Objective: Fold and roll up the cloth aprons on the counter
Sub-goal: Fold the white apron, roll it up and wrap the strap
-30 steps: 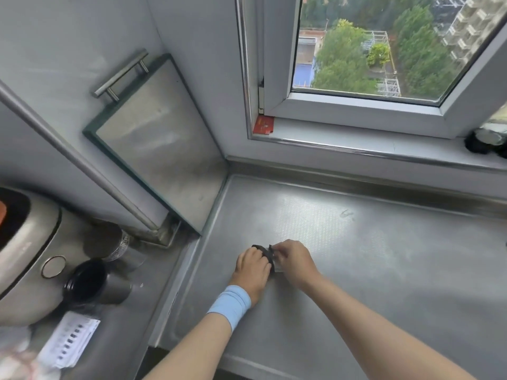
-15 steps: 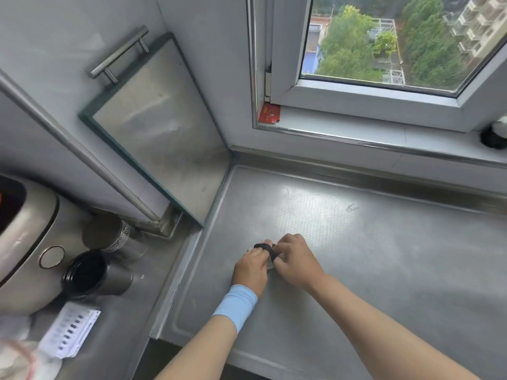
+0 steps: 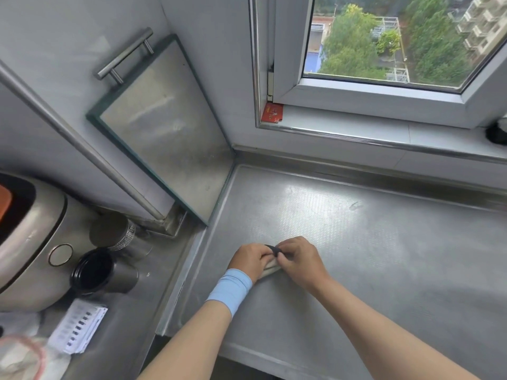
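Observation:
A small, tightly rolled pale cloth apron (image 3: 271,267) lies on the steel counter (image 3: 370,270), mostly hidden between my two hands. My left hand (image 3: 251,260), with a light blue wristband, grips the roll from the left. My right hand (image 3: 297,259) pinches a dark strap (image 3: 273,249) that arches over the top of the roll. Both hands sit close together at the counter's left part.
A steel board with a handle (image 3: 164,127) leans in the left corner. Two metal cups (image 3: 104,271), a rice cooker (image 3: 30,242) and a printed paper (image 3: 79,326) stand at the left. A window sill (image 3: 384,133) runs behind the counter.
My hands have stayed together on the roll, shifting slightly. More of the pale roll shows under them, and the dark strap now lies over its top.

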{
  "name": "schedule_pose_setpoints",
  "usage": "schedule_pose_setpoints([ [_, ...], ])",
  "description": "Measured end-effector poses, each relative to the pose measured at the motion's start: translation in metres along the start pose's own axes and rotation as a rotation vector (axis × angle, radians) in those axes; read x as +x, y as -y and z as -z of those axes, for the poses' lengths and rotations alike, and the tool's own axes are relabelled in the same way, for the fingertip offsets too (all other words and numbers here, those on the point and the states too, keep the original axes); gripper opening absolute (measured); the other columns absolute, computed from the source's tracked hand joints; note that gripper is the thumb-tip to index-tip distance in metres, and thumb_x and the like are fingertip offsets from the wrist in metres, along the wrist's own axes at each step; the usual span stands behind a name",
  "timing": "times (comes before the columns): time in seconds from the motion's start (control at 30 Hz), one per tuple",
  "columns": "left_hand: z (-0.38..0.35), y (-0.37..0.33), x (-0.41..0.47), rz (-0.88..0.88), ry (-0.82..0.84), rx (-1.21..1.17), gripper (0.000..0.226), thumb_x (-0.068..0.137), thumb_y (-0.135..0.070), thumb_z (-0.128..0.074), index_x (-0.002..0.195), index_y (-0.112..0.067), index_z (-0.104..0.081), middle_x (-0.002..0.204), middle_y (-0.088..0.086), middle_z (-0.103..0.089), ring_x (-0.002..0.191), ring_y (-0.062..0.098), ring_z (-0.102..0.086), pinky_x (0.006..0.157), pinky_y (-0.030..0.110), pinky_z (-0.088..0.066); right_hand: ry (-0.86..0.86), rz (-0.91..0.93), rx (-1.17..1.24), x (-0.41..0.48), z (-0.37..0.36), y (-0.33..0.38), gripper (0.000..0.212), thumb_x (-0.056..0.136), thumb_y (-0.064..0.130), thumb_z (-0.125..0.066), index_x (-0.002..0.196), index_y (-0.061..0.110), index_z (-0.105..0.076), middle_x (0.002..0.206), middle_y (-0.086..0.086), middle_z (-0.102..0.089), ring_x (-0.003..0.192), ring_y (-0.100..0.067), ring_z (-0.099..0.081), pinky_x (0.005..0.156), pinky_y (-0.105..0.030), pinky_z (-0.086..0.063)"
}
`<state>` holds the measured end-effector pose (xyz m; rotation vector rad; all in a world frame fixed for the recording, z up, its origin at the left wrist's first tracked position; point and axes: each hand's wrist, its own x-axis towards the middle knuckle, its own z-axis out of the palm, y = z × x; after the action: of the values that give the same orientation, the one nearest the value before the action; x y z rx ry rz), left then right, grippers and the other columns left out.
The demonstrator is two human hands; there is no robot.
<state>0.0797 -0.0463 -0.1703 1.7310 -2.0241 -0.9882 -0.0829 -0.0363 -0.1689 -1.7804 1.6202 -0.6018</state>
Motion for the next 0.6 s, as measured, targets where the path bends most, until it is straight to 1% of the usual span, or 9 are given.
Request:
schedule_pose_setpoints([
  [0.03,-0.001,0.000,0.000,-0.020,0.001,0.018,0.015,0.088,-0.016,-0.062,0.093,-0.012,-0.076,0.092,0.007,-0.071,0.087,0.021,-0.063,0.082,0.026,-0.046,-0.012,-0.005,0.011,0.000,0.001,0.000,0.017,0.083,0.015,-0.065,0.089,0.023,-0.079,0.093,0.017,-0.071,0.094,-0.003,-0.052,0.079,-0.002,-0.032],
  [0.1,-0.002,-0.001,-0.002,-0.053,-0.021,0.038,0.015,0.088,-0.017,-0.062,0.096,-0.014,-0.075,0.094,0.005,-0.072,0.089,0.021,-0.063,0.084,0.031,-0.047,-0.012,-0.007,0.018,0.000,0.001,0.001,0.019,0.082,0.013,-0.064,0.088,0.024,-0.078,0.091,0.018,-0.071,0.094,-0.005,-0.052,0.079,-0.002,-0.033],
  [0.17,-0.006,0.000,-0.006,-0.067,-0.064,0.028,0.013,0.088,-0.016,-0.063,0.094,-0.011,-0.074,0.089,0.005,-0.072,0.084,0.022,-0.063,0.081,0.034,-0.050,0.006,-0.028,0.032,0.002,-0.002,0.001,0.018,0.084,0.014,-0.062,0.086,0.021,-0.079,0.094,0.015,-0.071,0.097,-0.006,-0.051,0.079,-0.002,-0.032],
  [0.23,-0.010,0.002,-0.009,-0.045,-0.104,0.002,0.012,0.088,-0.018,-0.064,0.090,-0.010,-0.073,0.085,0.006,-0.070,0.080,0.023,-0.064,0.077,0.037,-0.052,0.025,-0.073,0.058,0.004,-0.006,0.001,0.017,0.086,0.012,-0.061,0.086,0.015,-0.078,0.102,0.010,-0.068,0.102,-0.008,-0.050,0.080,-0.001,-0.031],
  [0.37,-0.008,0.000,-0.006,0.019,-0.104,-0.070,0.011,0.085,-0.018,-0.067,0.091,-0.014,-0.076,0.088,0.002,-0.072,0.084,0.019,-0.065,0.082,0.032,-0.051,0.059,-0.181,0.143,0.009,-0.008,-0.003,0.016,0.088,0.010,-0.062,0.090,0.007,-0.078,0.111,0.005,-0.061,0.103,-0.009,-0.055,0.072,0.000,-0.035],
  [0.43,-0.006,-0.003,-0.005,0.021,-0.112,-0.038,0.012,0.087,-0.018,-0.067,0.093,-0.015,-0.076,0.091,0.001,-0.073,0.086,0.018,-0.065,0.083,0.028,-0.050,0.072,-0.197,0.143,0.011,-0.007,-0.001,0.016,0.088,0.012,-0.062,0.091,0.010,-0.078,0.109,0.007,-0.063,0.102,-0.008,-0.057,0.072,-0.001,-0.035],
  [0.5,-0.008,-0.003,-0.006,0.014,-0.136,0.001,0.013,0.087,-0.019,-0.065,0.093,-0.015,-0.076,0.093,0.002,-0.072,0.086,0.019,-0.064,0.082,0.029,-0.049,0.056,-0.230,0.187,0.011,-0.005,0.001,0.017,0.087,0.013,-0.062,0.088,0.015,-0.079,0.101,0.010,-0.069,0.095,-0.005,-0.061,0.071,-0.002,-0.037],
  [0.57,-0.011,-0.002,-0.007,0.010,-0.149,0.022,0.013,0.087,-0.020,-0.064,0.092,-0.017,-0.075,0.093,0.001,-0.071,0.086,0.019,-0.064,0.081,0.029,-0.050,0.035,-0.278,0.249,0.010,-0.003,0.001,0.018,0.085,0.012,-0.063,0.084,0.019,-0.079,0.091,0.013,-0.073,0.088,-0.003,-0.065,0.071,-0.008,-0.043],
  [0.6,-0.012,-0.002,-0.008,0.005,-0.151,0.025,0.012,0.087,-0.020,-0.064,0.092,-0.017,-0.075,0.094,0.000,-0.071,0.086,0.019,-0.064,0.081,0.029,-0.050,0.030,-0.293,0.268,0.010,-0.003,0.001,0.017,0.084,0.011,-0.064,0.084,0.020,-0.079,0.090,0.014,-0.074,0.088,-0.003,-0.066,0.074,-0.012,-0.046],
])
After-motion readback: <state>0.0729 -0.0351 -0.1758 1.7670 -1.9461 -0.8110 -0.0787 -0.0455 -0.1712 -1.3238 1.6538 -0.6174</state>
